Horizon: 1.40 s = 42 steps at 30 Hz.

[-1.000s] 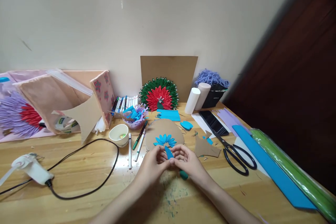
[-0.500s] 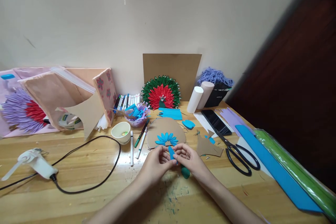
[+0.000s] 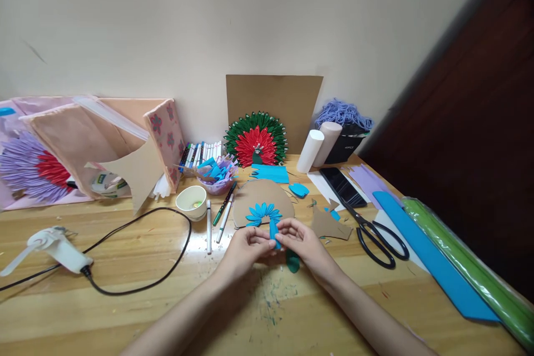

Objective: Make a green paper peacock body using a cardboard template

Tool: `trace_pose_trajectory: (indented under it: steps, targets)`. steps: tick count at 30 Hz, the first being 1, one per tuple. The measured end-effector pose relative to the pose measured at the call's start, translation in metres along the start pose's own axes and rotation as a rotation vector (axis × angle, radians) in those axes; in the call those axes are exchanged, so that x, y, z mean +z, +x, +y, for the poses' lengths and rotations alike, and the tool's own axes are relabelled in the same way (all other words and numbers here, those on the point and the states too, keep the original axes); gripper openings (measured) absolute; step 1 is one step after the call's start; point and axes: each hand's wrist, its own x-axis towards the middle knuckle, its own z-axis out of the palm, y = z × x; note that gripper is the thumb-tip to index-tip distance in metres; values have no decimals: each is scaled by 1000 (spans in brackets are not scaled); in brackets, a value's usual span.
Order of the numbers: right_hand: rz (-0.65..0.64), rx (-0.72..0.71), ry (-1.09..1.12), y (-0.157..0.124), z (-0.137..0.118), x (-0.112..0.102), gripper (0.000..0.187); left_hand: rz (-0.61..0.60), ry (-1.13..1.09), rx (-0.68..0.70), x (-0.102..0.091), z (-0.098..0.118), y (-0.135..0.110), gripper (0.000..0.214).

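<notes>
Between the fingertips of my left hand (image 3: 249, 246) and my right hand (image 3: 302, 242) is a small blue paper petal (image 3: 273, 231), pinched from both sides. Just beyond my hands lies a rounded piece of brown cardboard (image 3: 262, 190). A fan of blue petals (image 3: 263, 212) is set in an arc on its near part. Under my right hand a dark green cut-out piece (image 3: 292, 261) rests on the table, partly covered by the hand.
Markers (image 3: 225, 218) and a pale bowl (image 3: 191, 202) stand left of the cardboard. Black-handled scissors (image 3: 377, 242), a phone (image 3: 342, 187) and cardboard scraps (image 3: 331, 225) lie right. A glue gun (image 3: 58, 247) with its looping cord is at far left. A red-green paper peacock (image 3: 256, 142) leans behind.
The whole view has shifted slightly, with the table things sitting higher in the picture. Both hands still pinch the blue petal, which now stands more upright between the fingers.
</notes>
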Motion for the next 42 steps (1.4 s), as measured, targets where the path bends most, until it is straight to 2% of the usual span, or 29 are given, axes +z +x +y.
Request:
trace_pose_trajectory:
  steps: [5, 11, 16, 25, 36, 42]
  targets:
    - [4, 70, 171, -1, -3, 0, 34, -56, -103, -134, -1, 4, -2, 50]
    - [-29, 112, 287, -2, -1, -1, 34, -87, -155, -166, -3, 0, -2, 45]
    - [-49, 91, 272, -2, -3, -1, 30, -77, -161, -139, -3, -1, -3, 41]
    - [9, 104, 152, -3, -7, 0, 31, 55, -111, -4, 3, 1, -2, 45]
    - [11, 71, 120, -5, -2, 2, 30, 108, -119, 4, 7, 3, -7, 40]
    - [12, 102, 183, -6, 2, 5, 29, 129, -122, -18, 7, 2, -9, 36]
